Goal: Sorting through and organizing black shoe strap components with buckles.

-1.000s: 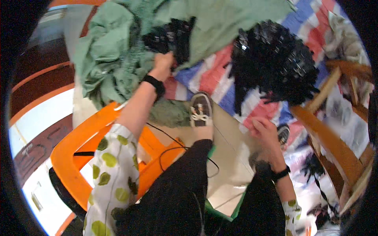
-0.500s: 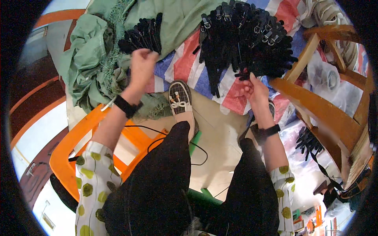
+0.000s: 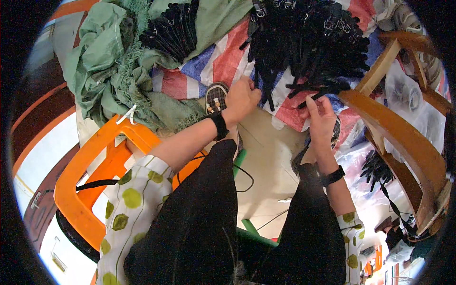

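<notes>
A large pile of black straps with silver buckles lies on a striped woven sheet. My right hand is at the pile's near edge, thumb and forefinger pinching the end of a black strap. My left hand is held above my left shoe, close to the hanging strap ends. Its fingers are curled together, and whatever they may hold is hidden. A smaller fanned bunch of black straps rests on green cloth at the far left.
An orange plastic frame with a black cord stands at my left. On the right, a wooden frame leans by clear plastic bags and another black bunch. Crumpled green cloth and a green bar are also nearby.
My left hand has moved from the smaller bunch rightward to the front of the large pile. My right hand has drawn a strap end slightly nearer. The view has shifted a little.
</notes>
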